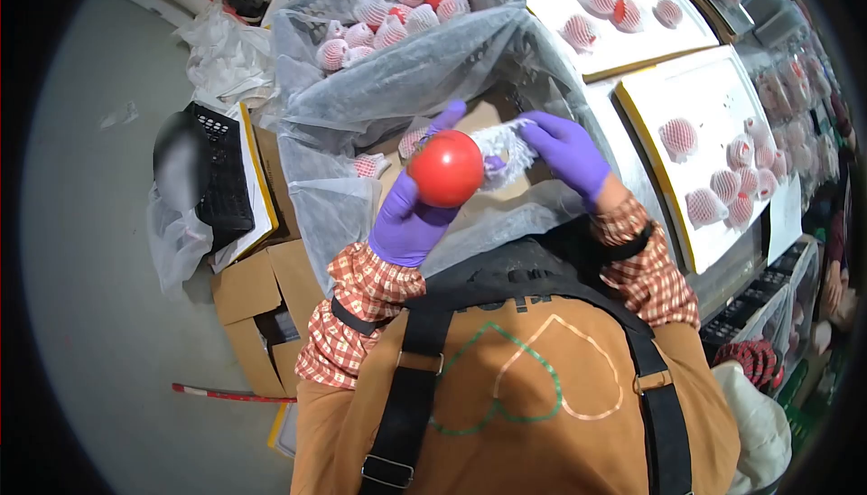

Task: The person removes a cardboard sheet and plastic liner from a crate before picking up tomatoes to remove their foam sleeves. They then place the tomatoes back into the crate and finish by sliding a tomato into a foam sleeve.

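Observation:
My left hand [404,228], in a purple glove, holds a large smooth red tomato [445,168] over a plastic-lined crate. The tomato is bare, and its underside is hidden in my palm. In my right hand [571,154], also gloved in purple, a crumpled white foam net [508,154] is pinched between thumb and fingers, right beside the tomato. Below, inside the lined crate [316,215], a netted tomato [368,165] lies near the left wall, and another shows partly behind my left hand.
Behind stands another lined crate [302,39] with several netted tomatoes [390,30]. To the right, a white board [664,107] and a farther white board [623,57] carry more netted fruit. An open cardboard box [244,287] and a black crate [221,170] are on the left.

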A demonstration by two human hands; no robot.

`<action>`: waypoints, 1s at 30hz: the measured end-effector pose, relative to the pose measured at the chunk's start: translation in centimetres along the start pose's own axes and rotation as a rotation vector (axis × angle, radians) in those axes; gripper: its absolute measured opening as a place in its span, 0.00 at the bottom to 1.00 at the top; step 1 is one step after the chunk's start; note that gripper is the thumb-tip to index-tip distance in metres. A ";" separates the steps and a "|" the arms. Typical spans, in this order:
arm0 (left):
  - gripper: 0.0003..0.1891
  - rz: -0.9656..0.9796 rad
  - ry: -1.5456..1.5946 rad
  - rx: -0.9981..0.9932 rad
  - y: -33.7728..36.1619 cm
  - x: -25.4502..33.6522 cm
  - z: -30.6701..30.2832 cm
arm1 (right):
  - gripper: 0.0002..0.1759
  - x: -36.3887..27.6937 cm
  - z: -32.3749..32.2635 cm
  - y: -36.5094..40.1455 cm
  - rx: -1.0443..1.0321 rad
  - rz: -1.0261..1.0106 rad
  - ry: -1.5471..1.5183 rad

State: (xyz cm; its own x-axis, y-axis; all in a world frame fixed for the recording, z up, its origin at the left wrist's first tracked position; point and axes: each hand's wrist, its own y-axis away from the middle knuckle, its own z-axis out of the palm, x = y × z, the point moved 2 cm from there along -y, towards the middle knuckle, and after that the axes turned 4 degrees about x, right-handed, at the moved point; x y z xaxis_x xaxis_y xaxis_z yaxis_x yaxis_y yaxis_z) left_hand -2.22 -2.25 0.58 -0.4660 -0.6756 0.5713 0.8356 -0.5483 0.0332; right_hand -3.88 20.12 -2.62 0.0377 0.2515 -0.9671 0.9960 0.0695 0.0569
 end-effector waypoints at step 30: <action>0.30 0.124 -0.895 0.417 0.5 -0.6 -1.0 | 0.37 -3.4 3.8 4.6 0.068 -0.460 0.130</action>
State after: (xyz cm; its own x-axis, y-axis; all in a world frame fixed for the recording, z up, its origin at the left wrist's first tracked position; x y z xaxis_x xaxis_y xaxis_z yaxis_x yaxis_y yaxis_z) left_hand -1.80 -2.56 -0.58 -0.1210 -0.0010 0.9927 0.9790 -0.1656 0.1191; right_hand 0.91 15.95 0.00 -0.4145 0.3282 -0.8488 0.9100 0.1393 -0.3905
